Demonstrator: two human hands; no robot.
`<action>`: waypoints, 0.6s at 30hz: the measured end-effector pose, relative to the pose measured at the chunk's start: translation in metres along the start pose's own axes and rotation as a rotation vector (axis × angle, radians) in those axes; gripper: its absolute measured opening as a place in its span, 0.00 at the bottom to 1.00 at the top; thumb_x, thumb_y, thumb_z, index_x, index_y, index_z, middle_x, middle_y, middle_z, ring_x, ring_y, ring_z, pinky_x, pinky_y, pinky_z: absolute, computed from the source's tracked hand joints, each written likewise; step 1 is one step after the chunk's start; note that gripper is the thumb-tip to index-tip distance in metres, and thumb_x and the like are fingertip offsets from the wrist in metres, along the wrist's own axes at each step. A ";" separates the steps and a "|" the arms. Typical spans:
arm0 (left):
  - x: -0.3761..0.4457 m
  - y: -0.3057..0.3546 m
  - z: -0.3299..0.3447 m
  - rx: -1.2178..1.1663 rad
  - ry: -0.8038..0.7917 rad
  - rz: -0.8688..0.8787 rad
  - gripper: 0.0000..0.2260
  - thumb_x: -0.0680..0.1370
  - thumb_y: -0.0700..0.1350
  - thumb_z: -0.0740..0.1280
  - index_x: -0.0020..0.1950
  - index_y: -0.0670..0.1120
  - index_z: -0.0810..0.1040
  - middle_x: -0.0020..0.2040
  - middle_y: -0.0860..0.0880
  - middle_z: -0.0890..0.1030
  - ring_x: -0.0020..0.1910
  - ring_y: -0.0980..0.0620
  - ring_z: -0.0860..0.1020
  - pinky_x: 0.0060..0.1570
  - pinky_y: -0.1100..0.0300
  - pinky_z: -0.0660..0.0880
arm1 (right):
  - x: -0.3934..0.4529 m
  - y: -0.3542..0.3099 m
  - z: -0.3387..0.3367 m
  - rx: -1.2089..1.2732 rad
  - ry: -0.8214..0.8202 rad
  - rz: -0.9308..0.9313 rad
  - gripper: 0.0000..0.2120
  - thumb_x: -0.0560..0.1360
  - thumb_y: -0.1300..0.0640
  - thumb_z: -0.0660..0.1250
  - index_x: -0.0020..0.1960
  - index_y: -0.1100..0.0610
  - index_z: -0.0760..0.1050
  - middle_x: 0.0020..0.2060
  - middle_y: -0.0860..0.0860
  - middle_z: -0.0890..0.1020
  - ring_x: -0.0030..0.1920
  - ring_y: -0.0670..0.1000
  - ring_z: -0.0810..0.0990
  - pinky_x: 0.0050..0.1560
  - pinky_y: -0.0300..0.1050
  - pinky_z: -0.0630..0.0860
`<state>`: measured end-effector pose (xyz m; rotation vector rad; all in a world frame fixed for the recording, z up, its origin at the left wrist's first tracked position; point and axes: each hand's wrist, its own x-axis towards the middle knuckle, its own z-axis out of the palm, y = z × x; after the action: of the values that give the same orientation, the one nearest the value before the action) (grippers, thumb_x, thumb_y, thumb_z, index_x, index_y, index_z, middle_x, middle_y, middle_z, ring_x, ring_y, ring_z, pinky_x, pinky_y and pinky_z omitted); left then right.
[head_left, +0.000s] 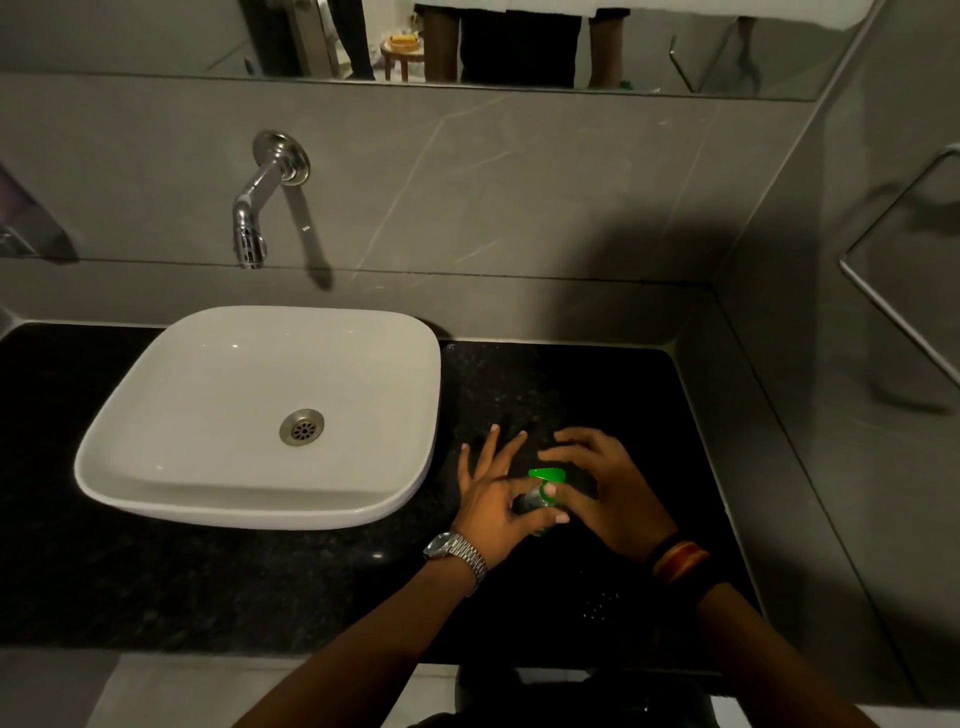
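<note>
A small clear bottle (535, 506) with a green pump cap (548, 474) stands on the black granite counter (545, 384), to the right of the basin. My left hand (493, 512), with a metal watch on its wrist, holds the bottle's body between thumb and index finger, and its other fingers spread out straight. My right hand (608, 493), with bangles on its wrist, arches its fingers over the green cap, and its thumb lies against the green collar. The hands hide most of the bottle.
A white square basin (156, 441) sits on the counter to the left, under a chrome wall tap (249, 218). Grey tiled walls close the back and the right side. A mirror (519, 41) runs along the top. A metal rail (893, 312) hangs on the right wall.
</note>
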<state>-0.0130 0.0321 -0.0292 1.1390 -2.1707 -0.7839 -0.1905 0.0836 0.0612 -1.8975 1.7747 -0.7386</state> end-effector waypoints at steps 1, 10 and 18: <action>0.000 -0.001 0.000 -0.013 -0.014 -0.006 0.22 0.71 0.72 0.67 0.60 0.65 0.82 0.79 0.61 0.58 0.80 0.61 0.38 0.75 0.47 0.29 | 0.004 -0.003 -0.007 -0.050 -0.038 -0.035 0.15 0.70 0.53 0.75 0.56 0.45 0.81 0.64 0.46 0.76 0.65 0.48 0.71 0.66 0.49 0.70; 0.001 0.003 -0.006 -0.047 -0.082 -0.020 0.22 0.70 0.73 0.66 0.60 0.67 0.82 0.81 0.58 0.59 0.78 0.63 0.35 0.71 0.55 0.22 | 0.021 -0.021 -0.030 -0.293 -0.334 -0.112 0.14 0.71 0.61 0.68 0.47 0.42 0.81 0.70 0.44 0.69 0.75 0.50 0.58 0.74 0.56 0.57; 0.000 0.009 -0.010 -0.047 -0.088 -0.014 0.23 0.70 0.72 0.66 0.60 0.66 0.82 0.82 0.55 0.59 0.80 0.57 0.38 0.71 0.55 0.21 | 0.022 -0.026 -0.032 -0.313 -0.372 -0.138 0.13 0.72 0.62 0.69 0.44 0.44 0.83 0.71 0.44 0.68 0.76 0.50 0.57 0.74 0.54 0.55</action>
<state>-0.0110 0.0336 -0.0163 1.1163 -2.2059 -0.9017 -0.1907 0.0655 0.1045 -2.2031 1.6029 -0.1334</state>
